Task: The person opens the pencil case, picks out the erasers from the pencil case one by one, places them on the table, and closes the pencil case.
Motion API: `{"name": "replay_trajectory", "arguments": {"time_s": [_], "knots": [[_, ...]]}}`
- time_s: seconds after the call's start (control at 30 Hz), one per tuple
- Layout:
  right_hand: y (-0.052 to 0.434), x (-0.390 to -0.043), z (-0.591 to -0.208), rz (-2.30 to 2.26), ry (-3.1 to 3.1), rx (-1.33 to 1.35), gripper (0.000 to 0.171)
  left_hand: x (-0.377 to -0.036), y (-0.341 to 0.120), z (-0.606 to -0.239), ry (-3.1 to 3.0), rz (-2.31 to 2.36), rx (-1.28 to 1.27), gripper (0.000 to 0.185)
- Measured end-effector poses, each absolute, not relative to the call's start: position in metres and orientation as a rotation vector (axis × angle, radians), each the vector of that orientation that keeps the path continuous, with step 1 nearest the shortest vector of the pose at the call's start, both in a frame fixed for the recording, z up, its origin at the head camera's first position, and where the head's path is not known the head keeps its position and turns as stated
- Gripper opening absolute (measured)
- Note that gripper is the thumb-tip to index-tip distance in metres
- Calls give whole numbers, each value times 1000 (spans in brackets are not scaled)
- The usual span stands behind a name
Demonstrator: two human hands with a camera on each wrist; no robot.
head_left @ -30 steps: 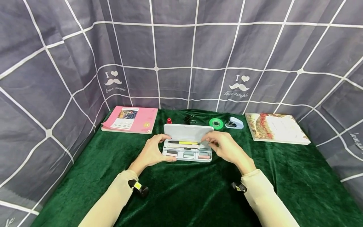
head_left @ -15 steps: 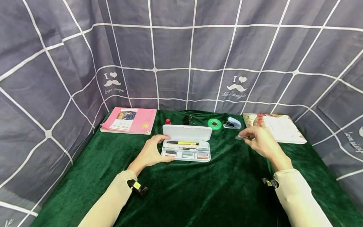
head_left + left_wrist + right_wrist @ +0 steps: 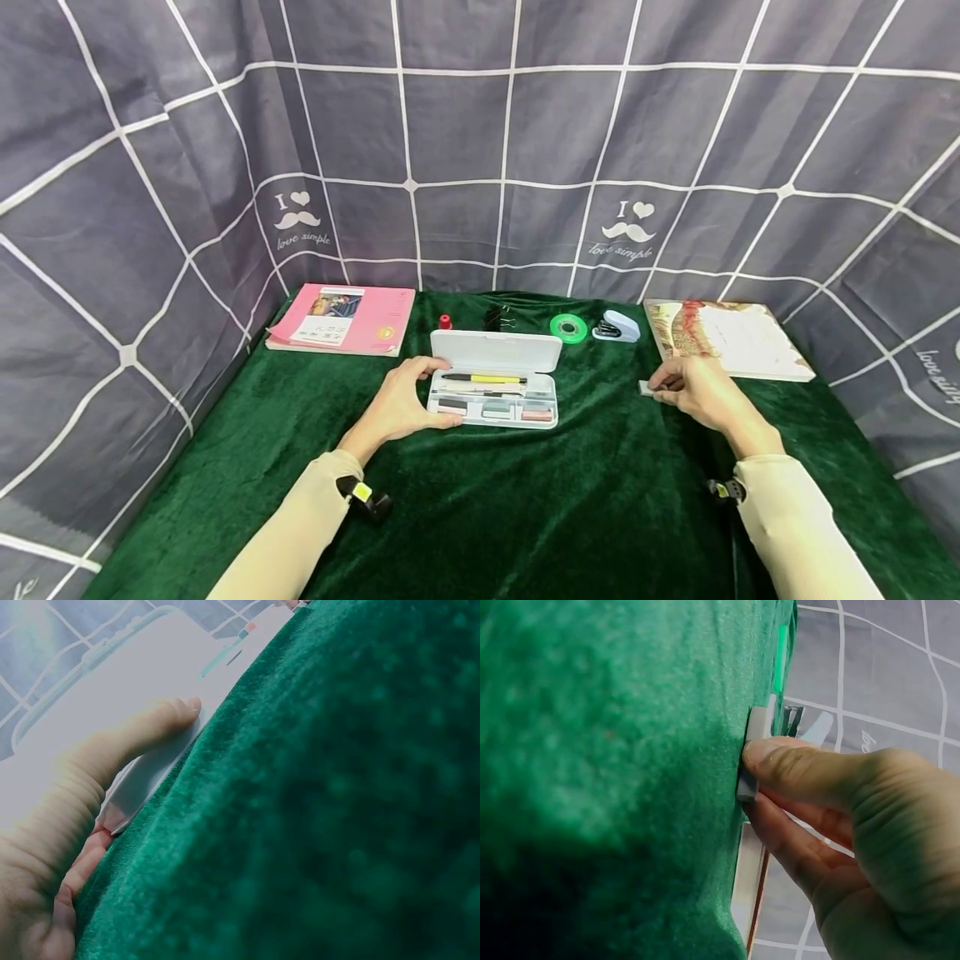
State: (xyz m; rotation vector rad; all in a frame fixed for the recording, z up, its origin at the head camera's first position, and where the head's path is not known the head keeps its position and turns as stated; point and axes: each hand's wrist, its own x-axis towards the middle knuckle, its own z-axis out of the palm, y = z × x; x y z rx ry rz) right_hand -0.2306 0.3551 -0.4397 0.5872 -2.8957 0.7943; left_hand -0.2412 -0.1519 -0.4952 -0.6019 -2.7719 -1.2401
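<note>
An open white pencil case (image 3: 495, 352) stands in the middle of the head view, its lid tilted up at the back. Inside lie a yellow-and-black pen (image 3: 487, 378) and other slim items; a dark block (image 3: 452, 406), a pale green block (image 3: 497, 409) and a pink block (image 3: 537, 415) fill the front compartments. My left hand (image 3: 397, 404) grips the case's left end, thumb at the front edge. Off to the right, my right hand (image 3: 697, 387) pinches a small grey block (image 3: 759, 724) between thumb and fingers, down at the green cloth.
Behind the case are a red-capped item (image 3: 446, 322), black binder clips (image 3: 497, 318), a green tape roll (image 3: 568, 328) and a pale blue stapler (image 3: 617, 327). A pink book (image 3: 386, 312) lies back left; a patterned book (image 3: 742, 333) lies behind the right hand.
From the pencil case's right end, my right hand has moved rightward with the grey block and lowered it to the cloth before the patterned book. My left hand keeps its grip on the case.
</note>
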Motion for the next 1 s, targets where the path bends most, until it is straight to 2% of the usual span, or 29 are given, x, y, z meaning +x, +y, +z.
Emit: {"name": "replay_trajectory", "arguments": {"time_s": [0.3,0.63,0.83,1.0], "knots": [[343,-226,-428,769,-2843,569,19,-241,-152,-495,-2777,-1253,-598,84],[266,-224,-410,1115,-2619,771,33,-241,-154,-493,-2776,-1254,-591,83],[223,-232,-421,1152,-2675,919,30,-242,-154,-496,-2776,-1263,-586,83],[207,-238,-429,1090,-2792,966,23,-242,-153,-497,-2777,-1265,-589,84]]}}
